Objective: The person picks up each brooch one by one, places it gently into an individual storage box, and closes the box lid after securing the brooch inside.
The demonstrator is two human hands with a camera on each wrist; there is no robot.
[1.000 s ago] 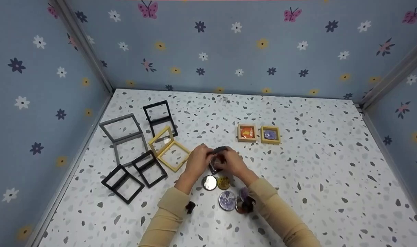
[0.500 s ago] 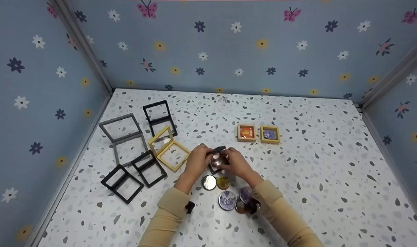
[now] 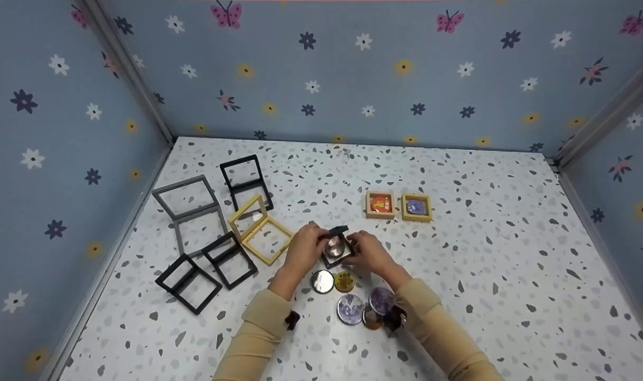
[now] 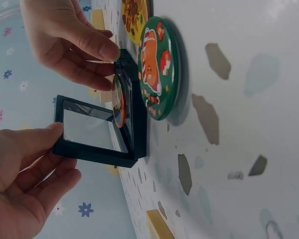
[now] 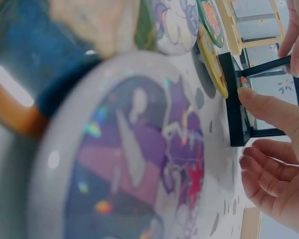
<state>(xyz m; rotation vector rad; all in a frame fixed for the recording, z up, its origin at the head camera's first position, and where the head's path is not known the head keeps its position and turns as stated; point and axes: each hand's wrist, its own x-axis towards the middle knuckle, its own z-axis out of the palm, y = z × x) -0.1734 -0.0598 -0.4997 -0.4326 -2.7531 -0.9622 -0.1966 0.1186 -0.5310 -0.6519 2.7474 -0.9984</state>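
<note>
A small black hinged display frame [image 4: 97, 156] stands open on the table, a round badge [image 3: 336, 246] lying inside its base. My left hand [image 3: 303, 248] pinches the raised lid between thumb and fingers. At the base's right side is my right hand [image 3: 371, 254]; its thumb and fingers grip that edge. Just in front lie a green badge [image 4: 157, 69] with a cartoon figure and a yellow badge [image 3: 345, 281]. Nearer still are two purple badges, one flat [image 3: 350, 309] and one by the right wrist [image 3: 381, 300], with an orange-brown badge [image 3: 372, 318] partly under the latter.
Several opened frames lie at the left: a grey one [image 3: 179, 233], a yellow one [image 3: 271, 262] and black ones, including one at the back [image 3: 232, 186]. Behind the right hand sit two small closed frames, one light-wood coloured [image 3: 380, 216] and one yellow [image 3: 416, 218], each holding a badge.
My right hand has drawn back to the right from over the badge to the frame's edge, uncovering the badge. The left hand keeps its hold on the lid.
</note>
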